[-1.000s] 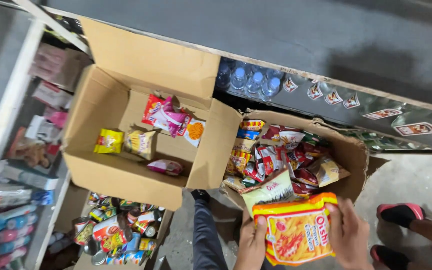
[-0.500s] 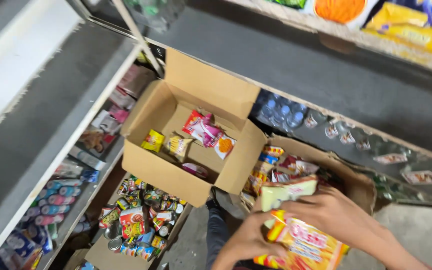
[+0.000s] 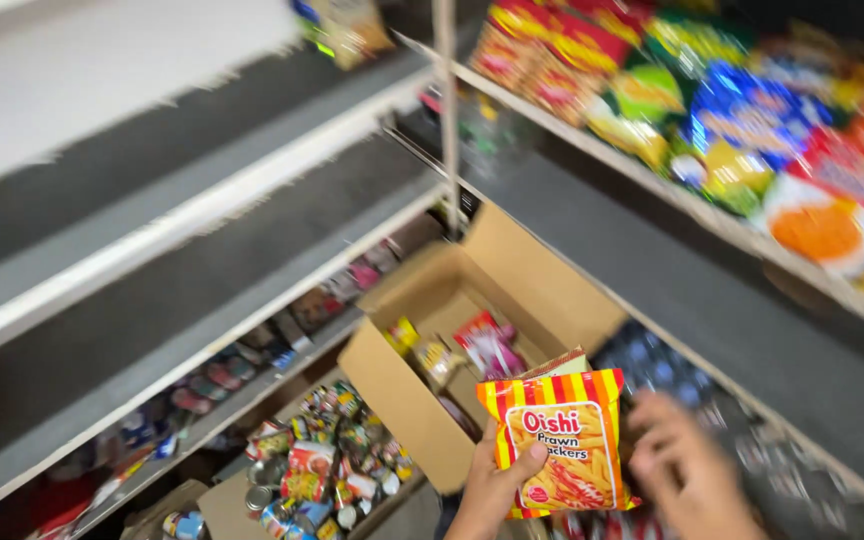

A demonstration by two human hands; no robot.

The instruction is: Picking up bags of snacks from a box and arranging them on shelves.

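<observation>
In the left hand point(image 3: 493, 487), a striped snack packet point(image 3: 560, 437).

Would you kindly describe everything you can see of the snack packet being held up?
The snack packet is a glossy plastic pouch, red and yellow striped along the top, with an orange panel picturing pale stick-shaped crackers. It looks sealed and full, held upright and slightly tilted above the open cardboard box. The left hand grips its lower left edge, thumb across the front; the blurred right hand is beside its right edge.
</observation>
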